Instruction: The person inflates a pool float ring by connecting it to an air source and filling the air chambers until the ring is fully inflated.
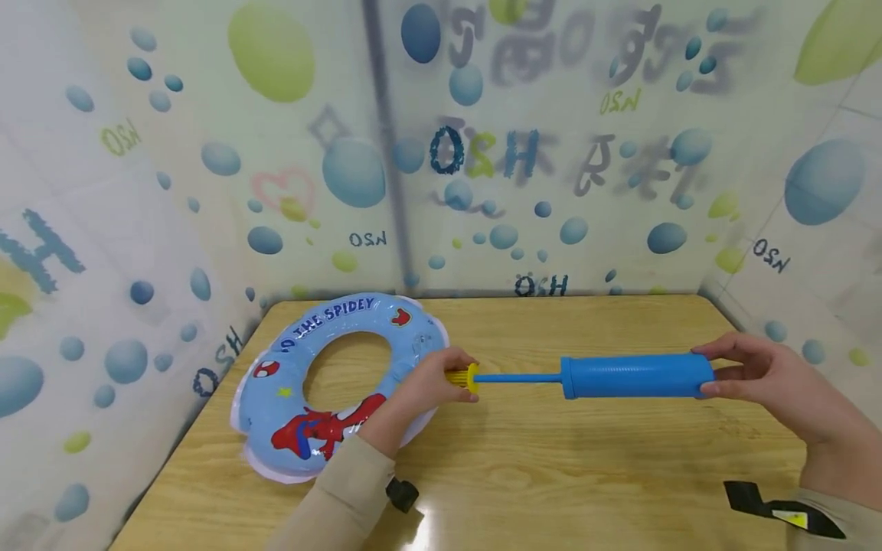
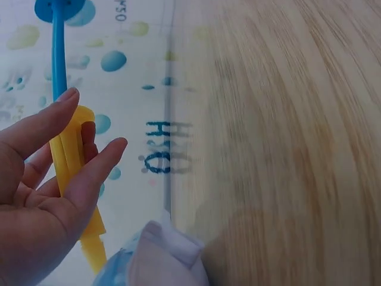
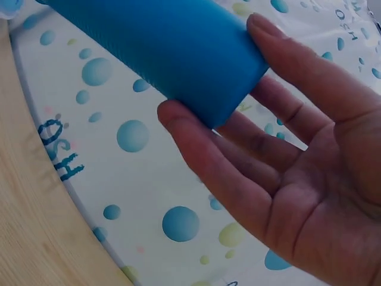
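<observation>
A hand pump with a blue barrel (image 1: 637, 376) is held level above the table, its thin blue rod (image 1: 520, 378) drawn out to the left. At the rod's end, my left hand (image 1: 423, 384) grips the yellow handle (image 2: 71, 155); in the left wrist view the thumb and fingers lie around it. My right hand (image 1: 779, 383) holds the barrel's far right end between thumb and fingers, and the right wrist view shows the palm off the barrel (image 3: 161, 47). Behind and left of my left hand lies a light blue swim ring (image 1: 276, 428) with Spidey print, looking puffed up.
The wooden table (image 1: 551, 474) runs to a wall sheet (image 1: 468, 252) printed with blue and green bubbles. Similar sheeting rises at both sides. Black straps (image 1: 785, 511) sit at both wrists.
</observation>
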Demonstrator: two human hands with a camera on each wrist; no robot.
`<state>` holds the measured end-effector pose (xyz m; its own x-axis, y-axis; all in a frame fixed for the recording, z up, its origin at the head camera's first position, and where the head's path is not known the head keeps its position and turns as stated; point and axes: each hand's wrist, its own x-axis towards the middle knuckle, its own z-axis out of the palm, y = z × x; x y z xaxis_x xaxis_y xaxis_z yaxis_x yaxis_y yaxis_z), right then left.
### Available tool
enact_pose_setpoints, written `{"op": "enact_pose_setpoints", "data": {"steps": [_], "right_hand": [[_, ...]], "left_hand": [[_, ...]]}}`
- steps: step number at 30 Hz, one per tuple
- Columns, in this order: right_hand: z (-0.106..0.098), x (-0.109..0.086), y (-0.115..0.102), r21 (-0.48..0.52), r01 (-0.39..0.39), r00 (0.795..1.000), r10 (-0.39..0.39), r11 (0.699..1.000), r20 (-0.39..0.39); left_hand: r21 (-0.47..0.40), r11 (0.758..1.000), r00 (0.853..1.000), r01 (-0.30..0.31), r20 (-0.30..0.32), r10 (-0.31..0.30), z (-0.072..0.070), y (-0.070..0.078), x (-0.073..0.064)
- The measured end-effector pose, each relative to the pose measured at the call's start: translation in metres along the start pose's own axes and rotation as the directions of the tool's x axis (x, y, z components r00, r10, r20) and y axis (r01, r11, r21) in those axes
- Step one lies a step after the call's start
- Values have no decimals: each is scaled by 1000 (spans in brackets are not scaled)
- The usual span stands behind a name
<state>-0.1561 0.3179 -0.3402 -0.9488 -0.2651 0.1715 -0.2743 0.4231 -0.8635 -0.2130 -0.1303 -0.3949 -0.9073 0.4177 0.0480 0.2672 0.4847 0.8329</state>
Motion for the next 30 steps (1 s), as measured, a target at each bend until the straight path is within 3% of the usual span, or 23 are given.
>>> {"op": "enact_pose_setpoints", "data": {"steps": [6, 15, 25, 30], "right_hand": [[10, 9, -11, -8, -35, 999, 35, 999, 26], [45, 28, -26, 53, -52, 996, 48, 997, 80], [79, 43, -34, 40, -94, 993, 91, 995, 73], [85, 46, -40, 3, -102, 995, 102, 995, 20]], "left_hand": [[-30, 999, 1000, 12, -2, -12, 11, 11, 5], [-32, 998, 998, 54, -26, -55, 16, 12, 5], [-28, 999, 999, 38, -37, -39, 20, 12, 5], [-47, 999, 1000, 12, -26, -13, 23, 16, 3]]}}
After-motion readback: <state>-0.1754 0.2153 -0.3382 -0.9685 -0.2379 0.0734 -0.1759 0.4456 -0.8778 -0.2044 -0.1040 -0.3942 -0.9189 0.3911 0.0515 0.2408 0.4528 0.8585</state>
